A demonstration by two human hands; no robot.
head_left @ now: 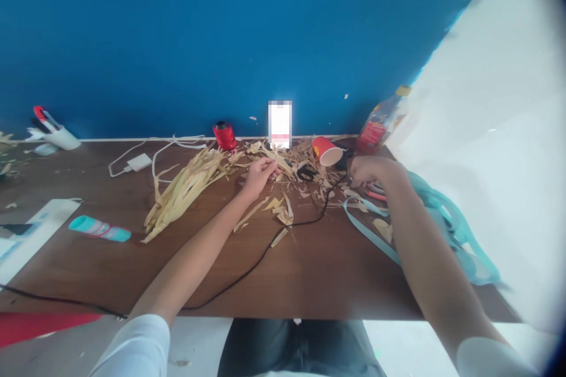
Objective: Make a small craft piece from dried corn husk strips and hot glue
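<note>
My left hand is closed in a pinch at a strip of dried corn husk, amid the scraps at the back of the table. Over on the right, my right hand is curled shut beside a black object; whatever its fingers hold is hidden. A red-handled tool shows just below that hand. Between the hands, a red paper cup lies on its side above the husk scraps. A bundle of long pale corn husks rests left of my left hand.
A lit phone stands against the blue wall, with a red container to its left. A bottle leans at the back right. A black cable crosses the table. Turquoise straps lie at right, a turquoise tube at left.
</note>
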